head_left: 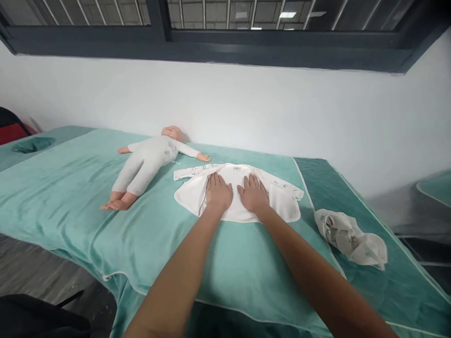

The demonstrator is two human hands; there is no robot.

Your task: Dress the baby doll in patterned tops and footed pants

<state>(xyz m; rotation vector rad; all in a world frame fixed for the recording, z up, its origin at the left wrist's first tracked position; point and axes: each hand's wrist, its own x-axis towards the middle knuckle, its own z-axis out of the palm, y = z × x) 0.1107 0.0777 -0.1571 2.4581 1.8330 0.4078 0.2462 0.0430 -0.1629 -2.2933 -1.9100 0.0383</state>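
Note:
A white baby shirt [235,209] with patterned sleeves lies spread open on the green blanket [148,244]. My left hand [218,191] rests flat on its left half, fingers stretched out. On the right half my right hand [253,193] lies palm down, its fingers also extended. Both hands touch the cloth without gripping it. To the left, a baby doll [151,157] in a white bodysuit lies on its back with arms spread, its head toward the wall. A crumpled white patterned garment [352,237] sits at the right.
Behind the bed runs a white wall [225,103] beneath a dark-framed window [225,49]. A small dark green cloth item [33,144] lies at the far left, near a red and black object [12,129]. Something black [42,317] stands on the floor at lower left.

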